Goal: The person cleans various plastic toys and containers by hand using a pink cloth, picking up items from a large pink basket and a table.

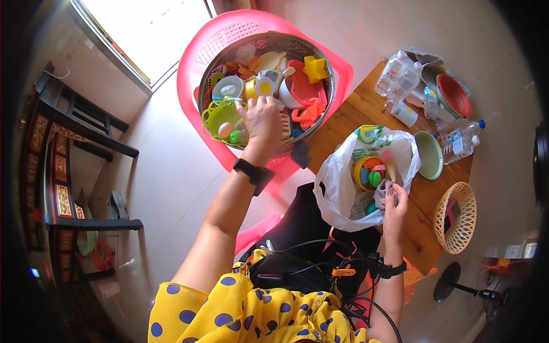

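Observation:
My left hand (262, 121) reaches into a round metal basin (333, 91) full of plastic toys. Its fingers are apart and bent down over the toys, beside a yellow toy (264, 87) and a lime-green toy basket (214, 117); the fingertips are partly hidden. At the white plastic bag (334, 197), my right hand (396, 210) closes its fingers on a crumpled greyish-purple cloth (383, 195) near the bag's right rim. Inside the bag lie a yellow toy bowl (357, 171) with small coloured pieces and a wooden-looking stick (389, 166).
The basin rests on a pink plastic chair (191, 74). On the wooden table (413, 243) are plastic bottles (457, 143), a red bowl (453, 94), a pale green bowl (428, 155) and a woven basket (456, 217). Black cables (320, 251) hang across my lap.

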A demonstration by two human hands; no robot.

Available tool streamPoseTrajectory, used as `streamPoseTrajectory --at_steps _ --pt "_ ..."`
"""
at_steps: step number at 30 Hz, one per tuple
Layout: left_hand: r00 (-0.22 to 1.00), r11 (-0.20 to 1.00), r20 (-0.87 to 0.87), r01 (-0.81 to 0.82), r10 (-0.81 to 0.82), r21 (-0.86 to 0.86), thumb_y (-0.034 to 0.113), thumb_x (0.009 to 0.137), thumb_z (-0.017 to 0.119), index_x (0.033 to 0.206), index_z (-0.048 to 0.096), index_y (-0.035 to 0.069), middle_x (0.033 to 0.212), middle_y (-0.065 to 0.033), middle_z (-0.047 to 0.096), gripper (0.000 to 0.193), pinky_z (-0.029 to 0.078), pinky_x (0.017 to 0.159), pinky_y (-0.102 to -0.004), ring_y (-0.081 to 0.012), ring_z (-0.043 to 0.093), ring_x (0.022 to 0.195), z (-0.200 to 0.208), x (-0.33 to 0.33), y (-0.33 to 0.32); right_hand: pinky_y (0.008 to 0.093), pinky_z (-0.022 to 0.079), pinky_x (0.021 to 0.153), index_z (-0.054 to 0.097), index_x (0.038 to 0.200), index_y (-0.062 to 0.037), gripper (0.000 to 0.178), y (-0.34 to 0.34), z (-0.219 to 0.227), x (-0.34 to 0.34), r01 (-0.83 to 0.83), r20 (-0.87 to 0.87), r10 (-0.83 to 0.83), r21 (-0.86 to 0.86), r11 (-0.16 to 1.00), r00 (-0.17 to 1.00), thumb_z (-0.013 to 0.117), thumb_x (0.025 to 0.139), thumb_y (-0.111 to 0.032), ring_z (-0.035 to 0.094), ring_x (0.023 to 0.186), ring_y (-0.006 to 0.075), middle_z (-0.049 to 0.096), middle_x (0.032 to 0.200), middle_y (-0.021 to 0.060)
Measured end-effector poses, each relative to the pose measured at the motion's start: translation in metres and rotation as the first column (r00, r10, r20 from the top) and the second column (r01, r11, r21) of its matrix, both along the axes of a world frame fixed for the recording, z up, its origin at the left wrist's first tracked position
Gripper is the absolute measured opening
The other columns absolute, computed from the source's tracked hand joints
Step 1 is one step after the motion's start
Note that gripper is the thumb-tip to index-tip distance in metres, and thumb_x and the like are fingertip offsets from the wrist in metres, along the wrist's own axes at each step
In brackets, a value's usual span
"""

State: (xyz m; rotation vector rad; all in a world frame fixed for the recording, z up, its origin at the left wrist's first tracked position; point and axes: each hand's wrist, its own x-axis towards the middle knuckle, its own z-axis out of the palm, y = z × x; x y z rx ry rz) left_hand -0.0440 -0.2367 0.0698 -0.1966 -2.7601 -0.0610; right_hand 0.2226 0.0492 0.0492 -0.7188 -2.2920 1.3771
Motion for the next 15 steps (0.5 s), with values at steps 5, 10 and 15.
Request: streamPoseTrajectory --at_steps 5,10,15 --pt "0.932 0.911 -0.329 0.264 -0.155 0.317 0.02 0.081 0.075 0.112 0.065 0.008 0.103 -0.0166 0.064 0.036 0.045 0.1 -0.0436 -0.0353 0.059 0.106 0.021 0.012 0.007 0.0339 0.051 0.092 0.057 0.125 0.0029 0.037 -0.002 0.007 0.004 0.047 -0.006 -0.047 -0.086 0.995 0.999 0.059 0.103 -0.027 0.061 0.104 0.0212 0.062 0.116 0.0133" --pt "0.874 0.285 -0.213 0.359 -0.436 0.889 0.027 0.09 0.075 0.104 0.065 0.008 0.096 -0.0084 0.063 0.026 0.053 0.075 -0.0346 -0.0199 0.065 0.088 0.058 0.054 0.04 0.0329 0.049 0.095 0.059 0.126 0.0021 0.035 0.0 0.017 0.003 0.013 -0.103 -0.022 -0.084 0.996 0.994 0.06 0.102 -0.024 0.061 0.11 0.0202 0.064 0.122 0.0121" --pt "0.317 -0.29 -0.081 -0.695 -0.945 0.658 0.037 0.102 0.058 0.111 0.06 0.005 0.097 -0.0075 0.067 0.034 0.058 0.08 -0.0344 -0.0186 0.07 0.085 0.042 0.087 0.076 0.0278 0.047 0.097 0.059 0.125 0.001 0.032 -0.014 0.052 -0.001 -0.065 -0.236 0.02 -0.182 0.981 0.972 0.06 0.103 -0.023 0.058 0.113 0.0142 0.062 0.123 0.008"
